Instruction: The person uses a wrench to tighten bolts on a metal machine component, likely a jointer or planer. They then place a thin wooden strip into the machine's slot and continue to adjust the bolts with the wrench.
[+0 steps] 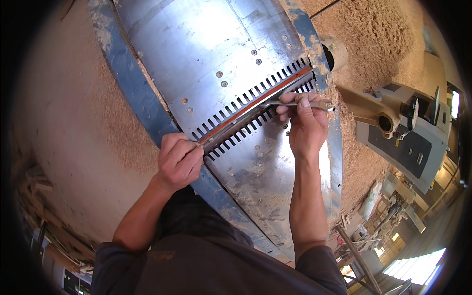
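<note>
A woodworking jointer (211, 29) with shiny metal tables and a blue frame spans the middle of the view. Across it runs the slot of its cutterhead (223, 135), edged by comb-like teeth on both sides. A thin orange-red strip (255, 102) lies along that slot. At the strip's near left end, the fingers of my left hand (181, 160) are closed in a pinch; what sits between them is mostly hidden. My right hand (307, 120) grips a silver open-end wrench (318, 104), whose far end reaches into the slot.
Wood shavings (373, 29) heap up beyond the jointer and scatter along its left side. To the right stands a grey machine (413, 142) with a round-ended arm. Scrap wood (393, 226) and bits of debris lie at the lower right, and stacked boards (54, 216) at the lower left.
</note>
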`<state>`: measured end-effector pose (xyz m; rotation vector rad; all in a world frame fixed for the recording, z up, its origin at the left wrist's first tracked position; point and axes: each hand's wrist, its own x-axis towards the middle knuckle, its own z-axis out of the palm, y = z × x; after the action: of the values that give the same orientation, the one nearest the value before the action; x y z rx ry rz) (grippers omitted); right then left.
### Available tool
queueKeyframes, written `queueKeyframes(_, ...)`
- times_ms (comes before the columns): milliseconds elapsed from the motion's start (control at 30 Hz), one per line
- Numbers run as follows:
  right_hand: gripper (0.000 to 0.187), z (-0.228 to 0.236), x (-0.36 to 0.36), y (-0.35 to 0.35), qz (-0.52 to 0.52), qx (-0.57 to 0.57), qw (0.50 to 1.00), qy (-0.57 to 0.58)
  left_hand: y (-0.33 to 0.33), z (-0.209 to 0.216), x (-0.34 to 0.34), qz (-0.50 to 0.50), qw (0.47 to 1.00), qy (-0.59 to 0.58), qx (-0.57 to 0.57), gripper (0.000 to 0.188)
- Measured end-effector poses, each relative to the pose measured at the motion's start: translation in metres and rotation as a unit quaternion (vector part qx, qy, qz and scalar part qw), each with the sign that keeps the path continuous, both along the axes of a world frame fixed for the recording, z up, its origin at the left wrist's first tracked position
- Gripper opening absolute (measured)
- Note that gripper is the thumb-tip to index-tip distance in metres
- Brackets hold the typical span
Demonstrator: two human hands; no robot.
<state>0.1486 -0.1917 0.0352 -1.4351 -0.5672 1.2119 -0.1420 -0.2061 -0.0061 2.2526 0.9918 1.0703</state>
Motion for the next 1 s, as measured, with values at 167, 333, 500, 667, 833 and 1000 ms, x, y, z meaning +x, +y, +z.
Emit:
queueKeyframes(167, 0.017, 0.003, -0.002, 0.016, 0.029, -0.052, 0.997, -0.043, 0.001, 0.001, 0.001, 0.001, 1.0, -0.001, 0.005, 0.029)
queueKeyframes(333, 0.016, 0.01, -0.036, 0.0, 0.036, -0.034, 0.975, -0.215, 0.001, 0.003, 0.001, -0.003, 1.0, -0.011, -0.007, 0.029)
queueKeyframes(500, 0.009, -0.001, -0.061, -0.027, 0.039, 0.063, 0.939, -0.334, 0.002, 0.003, 0.001, -0.005, 1.0, -0.014, -0.006, 0.028)
queueKeyframes(667, 0.009, -0.007, -0.06, -0.029, 0.068, 0.126, 0.919, -0.368, 0.002, 0.003, 0.001, -0.006, 1.0, -0.01, -0.004, 0.028)
queueKeyframes(833, 0.002, 0.008, -0.054, -0.017, 0.061, 0.01, 0.95, -0.307, 0.001, 0.003, 0.0, -0.004, 1.0, -0.011, -0.009, 0.027)
queueKeyframes(1000, 0.01, 0.001, -0.02, 0.01, 0.009, -0.049, 0.983, -0.176, 0.001, 0.001, 0.001, -0.001, 1.0, -0.014, 0.003, 0.024)
